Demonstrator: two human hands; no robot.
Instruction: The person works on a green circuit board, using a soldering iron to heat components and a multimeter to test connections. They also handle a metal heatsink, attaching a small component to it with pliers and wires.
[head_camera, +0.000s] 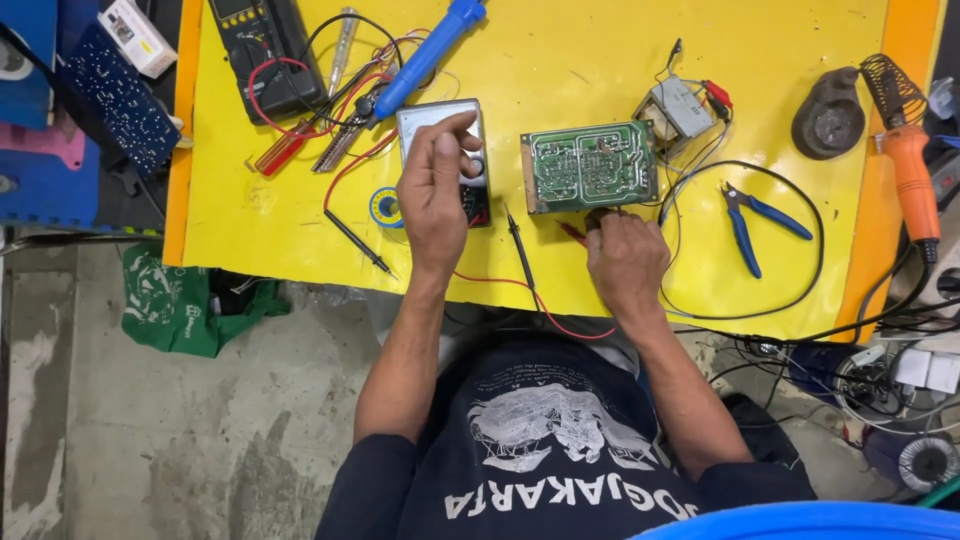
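Blue pliers (760, 222) and orange soldering iron (912, 175) to the right on yellow tabletop (560, 50); green bag (180, 305) on floor (150, 440).

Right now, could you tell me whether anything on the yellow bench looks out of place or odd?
One thing: the black probe lies loose near the bench's front edge, unheld, while the right hand holds the red probe at the green circuit board. Nothing looks spilled or damaged.

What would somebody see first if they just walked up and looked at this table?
Probably the bright yellow table top, covered in tools and wires. In its middle lies a green circuit board, with the right hand at its near edge by a red probe. Beside it, the left hand rests on a grey meter.
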